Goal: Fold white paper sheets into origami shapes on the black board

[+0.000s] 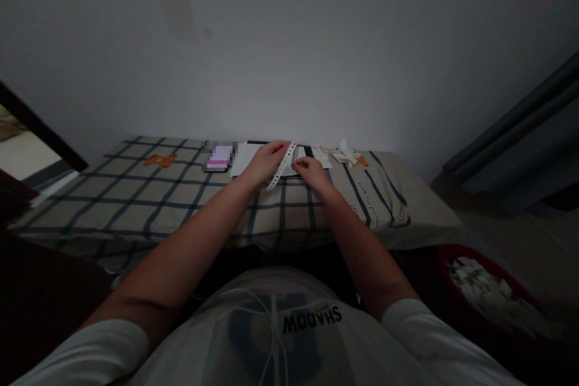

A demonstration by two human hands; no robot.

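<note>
My left hand point(268, 161) is closed on a narrow white strip with a row of dark holes point(281, 170), which slants down toward me past its fingers. My right hand point(312, 170) is just to the right, its thumb and fingertips pinched together close to the strip. Whatever sits in that pinch is too small and dim to tell. Under both hands lie white sheets point(241, 158) with dark edges showing at the back. Loose white scraps point(346, 154) rest to the right of my right hand.
A checked cloth point(181, 193) covers the table, which stands against a pale wall point(289, 60). A phone with a lit screen point(219, 158) lies left of the sheets. On the floor at right stands a red basin point(446, 253) full of whitish scraps. Dark curtains point(520, 139) hang at right.
</note>
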